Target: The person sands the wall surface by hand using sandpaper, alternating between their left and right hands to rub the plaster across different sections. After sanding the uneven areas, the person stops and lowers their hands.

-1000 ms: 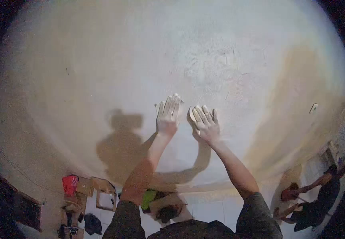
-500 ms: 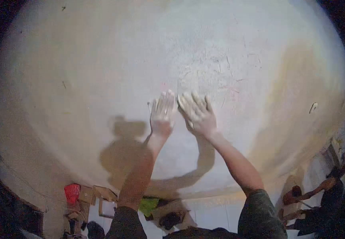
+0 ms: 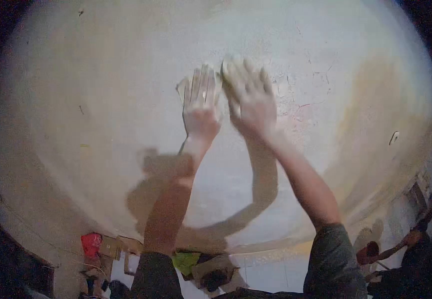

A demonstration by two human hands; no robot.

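Against the pale wall [image 3: 141, 74], both hands lie open and flat: the left hand [image 3: 202, 112] over a pale sheet [image 3: 181, 87], the right hand [image 3: 256, 107] too blurred to tell what it covers. Apparently held only by pressure, the sheet could slip; cracked paint [image 3: 303, 107] beside the right hand could flake under rubbing. Wall stretches upward and leftward, its lower edge near the floor [image 3: 268, 271].
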